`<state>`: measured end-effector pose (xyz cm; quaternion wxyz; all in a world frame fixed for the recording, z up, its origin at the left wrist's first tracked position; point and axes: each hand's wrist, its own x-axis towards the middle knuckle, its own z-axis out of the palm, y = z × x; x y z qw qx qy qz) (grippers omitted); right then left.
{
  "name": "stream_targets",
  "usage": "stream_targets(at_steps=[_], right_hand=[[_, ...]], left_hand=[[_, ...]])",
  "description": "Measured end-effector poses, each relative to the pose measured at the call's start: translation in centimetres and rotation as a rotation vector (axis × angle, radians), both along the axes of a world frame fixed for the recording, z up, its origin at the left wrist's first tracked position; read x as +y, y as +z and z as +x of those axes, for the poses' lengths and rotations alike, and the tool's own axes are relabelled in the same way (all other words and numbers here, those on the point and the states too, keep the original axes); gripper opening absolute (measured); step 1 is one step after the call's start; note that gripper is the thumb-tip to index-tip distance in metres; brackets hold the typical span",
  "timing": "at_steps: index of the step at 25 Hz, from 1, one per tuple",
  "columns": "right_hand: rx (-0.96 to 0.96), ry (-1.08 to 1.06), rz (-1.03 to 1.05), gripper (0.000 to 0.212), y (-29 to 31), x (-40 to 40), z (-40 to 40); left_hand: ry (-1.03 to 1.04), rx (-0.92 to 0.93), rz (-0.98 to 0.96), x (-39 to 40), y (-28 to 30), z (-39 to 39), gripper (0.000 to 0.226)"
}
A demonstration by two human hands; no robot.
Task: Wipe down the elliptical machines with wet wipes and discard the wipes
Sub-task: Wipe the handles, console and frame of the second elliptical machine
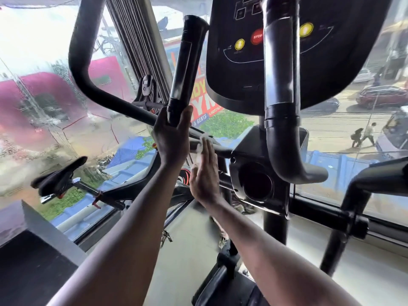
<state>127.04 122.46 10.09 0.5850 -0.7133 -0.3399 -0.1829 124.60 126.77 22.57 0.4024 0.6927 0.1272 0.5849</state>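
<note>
A: Crowding the upper view is the console, its red stop button sitting between two yellow buttons. A thick right handlebar is running down in front of it, covering part of the panel.

B: Left side?

A: A bike saddle is sitting low left, near the window. Beyond the glass, cars and two walkers are showing on the street at right.

B: Hands?

A: The left hand is gripping the base of the left handle, fingers curled round it. The right hand is lying flat, fingers straight and together, pressing the wipe against the crossbar just left of the centre housing. The wipe is mostly hidden under the fingers; white edges are showing at the fingertips and along the left side of the palm.

B: Containers?

A: The round cup holder in the housing is looking dark inside; contents cannot be told.
</note>
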Motion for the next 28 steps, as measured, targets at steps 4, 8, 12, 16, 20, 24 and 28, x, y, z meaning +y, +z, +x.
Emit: stream_targets(at_steps=[4,8,12,16,20,24,28], right_hand=[[0.384,0.002,-0.193,0.078,0.4,-0.1,3.6],[0.167,-0.047,-0.035,0.081,0.9,0.8,-0.9],[0.472,-0.009,-0.127,0.083,0.3,0.5,3.8],[0.502,-0.01,-0.125,0.08,1.1,1.2,3.5],[0.477,0.004,-0.19,0.086,-0.5,0.8,4.5],[0.456,0.044,-0.292,0.075,1.6,-0.5,4.4],[0.124,0.119,-0.021,0.07,5.1,-1.1,-0.7]], left_hand=[[0.008,-0.021,-0.016,0.2,0.0,0.3,0.025],[0.003,-0.034,-0.017,0.1,-0.2,0.4,0.024],[0.0,-0.024,-0.001,0.3,-0.4,0.4,0.02],[-0.001,-0.023,0.008,0.5,-0.5,0.5,0.019],[-0.013,-0.012,0.009,0.2,-0.4,0.4,0.017],[-0.02,0.017,-0.006,0.2,-0.4,0.2,0.021],[-0.11,-0.021,-0.022,-0.5,-0.1,-0.4,0.03]])
